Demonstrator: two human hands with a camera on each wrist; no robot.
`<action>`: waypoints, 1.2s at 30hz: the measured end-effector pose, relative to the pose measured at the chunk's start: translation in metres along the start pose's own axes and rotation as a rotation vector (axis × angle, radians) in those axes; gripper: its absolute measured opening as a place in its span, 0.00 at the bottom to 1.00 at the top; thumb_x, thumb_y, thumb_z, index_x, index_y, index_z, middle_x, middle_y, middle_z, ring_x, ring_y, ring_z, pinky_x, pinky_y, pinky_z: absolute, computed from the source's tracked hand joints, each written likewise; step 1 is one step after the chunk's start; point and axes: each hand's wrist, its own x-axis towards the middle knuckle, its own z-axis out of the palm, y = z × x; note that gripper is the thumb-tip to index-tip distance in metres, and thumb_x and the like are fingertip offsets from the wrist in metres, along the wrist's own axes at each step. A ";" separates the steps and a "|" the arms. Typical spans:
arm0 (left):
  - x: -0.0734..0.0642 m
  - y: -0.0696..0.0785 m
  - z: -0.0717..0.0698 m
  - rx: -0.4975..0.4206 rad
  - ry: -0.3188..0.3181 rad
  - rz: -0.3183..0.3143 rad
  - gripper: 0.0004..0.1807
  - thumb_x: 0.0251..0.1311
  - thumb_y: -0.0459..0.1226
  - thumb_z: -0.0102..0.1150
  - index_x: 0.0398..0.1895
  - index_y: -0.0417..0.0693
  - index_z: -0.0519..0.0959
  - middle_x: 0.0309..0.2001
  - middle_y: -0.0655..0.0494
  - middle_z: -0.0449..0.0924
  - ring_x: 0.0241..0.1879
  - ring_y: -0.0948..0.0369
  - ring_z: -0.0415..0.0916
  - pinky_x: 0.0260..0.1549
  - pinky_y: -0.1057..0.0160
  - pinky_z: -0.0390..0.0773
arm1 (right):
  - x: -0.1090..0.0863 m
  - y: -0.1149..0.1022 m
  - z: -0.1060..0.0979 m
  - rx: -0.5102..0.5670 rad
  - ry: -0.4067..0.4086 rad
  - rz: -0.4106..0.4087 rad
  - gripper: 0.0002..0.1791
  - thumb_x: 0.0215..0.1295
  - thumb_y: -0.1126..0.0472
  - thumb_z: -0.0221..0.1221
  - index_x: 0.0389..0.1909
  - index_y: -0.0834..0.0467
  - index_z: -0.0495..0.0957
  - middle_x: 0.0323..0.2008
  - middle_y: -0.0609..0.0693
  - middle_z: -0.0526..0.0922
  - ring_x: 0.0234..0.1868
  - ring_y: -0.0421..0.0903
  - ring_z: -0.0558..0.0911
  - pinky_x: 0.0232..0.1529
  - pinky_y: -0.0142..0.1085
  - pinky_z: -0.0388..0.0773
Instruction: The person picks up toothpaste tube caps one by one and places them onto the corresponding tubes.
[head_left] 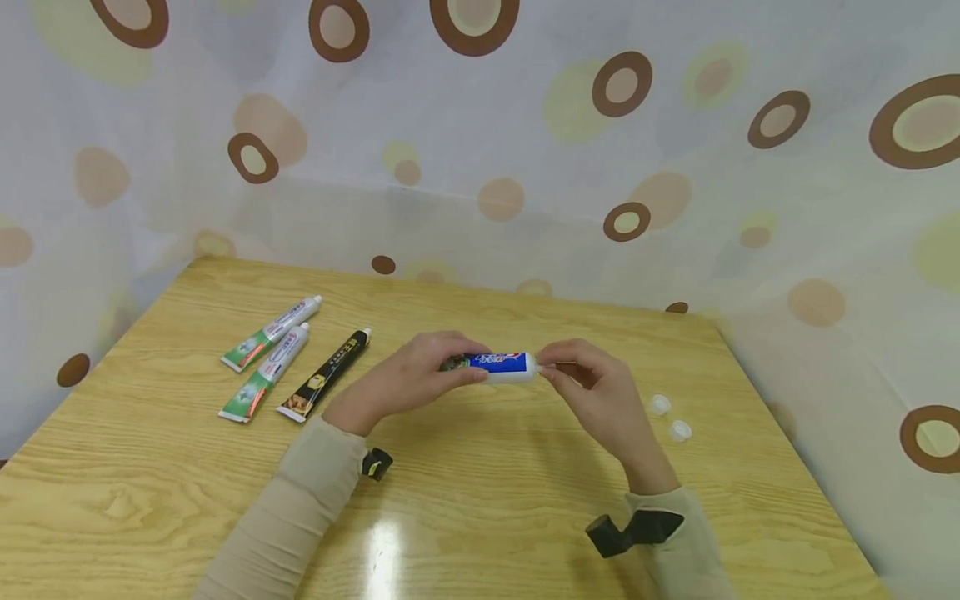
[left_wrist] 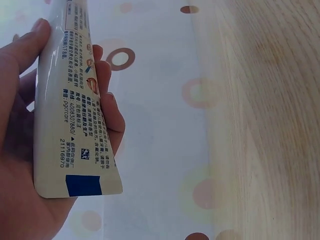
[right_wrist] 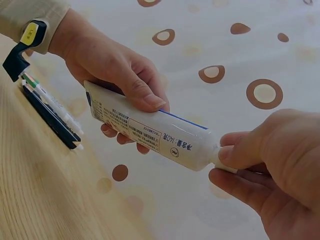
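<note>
A blue and white toothpaste tube [head_left: 504,364] is held level above the table, its printed white back showing in the left wrist view [left_wrist: 65,125]. Around the tube's body curl the fingers and thumb of my left hand [head_left: 412,375], the thumb on one side and several fingers on the other. My right hand [head_left: 600,400] pinches the white cap [right_wrist: 226,166] at the tube's right end between thumb and fingers. Most of that cap is hidden by the fingertips, and I cannot tell whether it is still threaded on the neck.
On the wooden table [head_left: 465,517], left of my hands, lie a black toothpaste tube [head_left: 330,371] and two green and white tubes [head_left: 273,333]. Two small white caps [head_left: 660,405] lie to the right. Behind the table hangs a spotted cloth [head_left: 450,108].
</note>
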 end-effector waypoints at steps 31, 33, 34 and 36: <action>0.000 0.002 -0.002 -0.025 -0.049 -0.007 0.22 0.71 0.49 0.55 0.62 0.51 0.78 0.51 0.55 0.82 0.44 0.62 0.77 0.45 0.62 0.78 | 0.001 0.002 -0.002 0.020 0.002 0.030 0.07 0.70 0.65 0.59 0.46 0.60 0.80 0.43 0.53 0.82 0.44 0.42 0.82 0.48 0.28 0.81; 0.000 0.003 -0.001 -0.018 -0.055 -0.005 0.22 0.71 0.49 0.55 0.62 0.51 0.78 0.51 0.56 0.82 0.44 0.63 0.77 0.44 0.62 0.78 | 0.001 0.002 -0.002 0.023 -0.021 0.096 0.09 0.73 0.60 0.57 0.48 0.61 0.79 0.43 0.56 0.82 0.41 0.43 0.84 0.44 0.30 0.83; 0.000 0.003 -0.001 -0.015 -0.057 -0.003 0.22 0.70 0.50 0.55 0.62 0.51 0.78 0.51 0.56 0.82 0.44 0.63 0.77 0.44 0.62 0.78 | 0.002 0.002 -0.002 0.027 -0.036 0.122 0.11 0.73 0.59 0.57 0.48 0.61 0.78 0.43 0.58 0.82 0.39 0.44 0.84 0.43 0.31 0.83; -0.001 0.002 -0.001 -0.010 -0.061 -0.004 0.23 0.70 0.50 0.55 0.63 0.51 0.77 0.51 0.56 0.82 0.43 0.63 0.77 0.43 0.63 0.78 | 0.002 0.002 -0.001 0.027 -0.067 0.156 0.11 0.73 0.57 0.56 0.48 0.60 0.78 0.42 0.60 0.82 0.37 0.46 0.85 0.41 0.34 0.84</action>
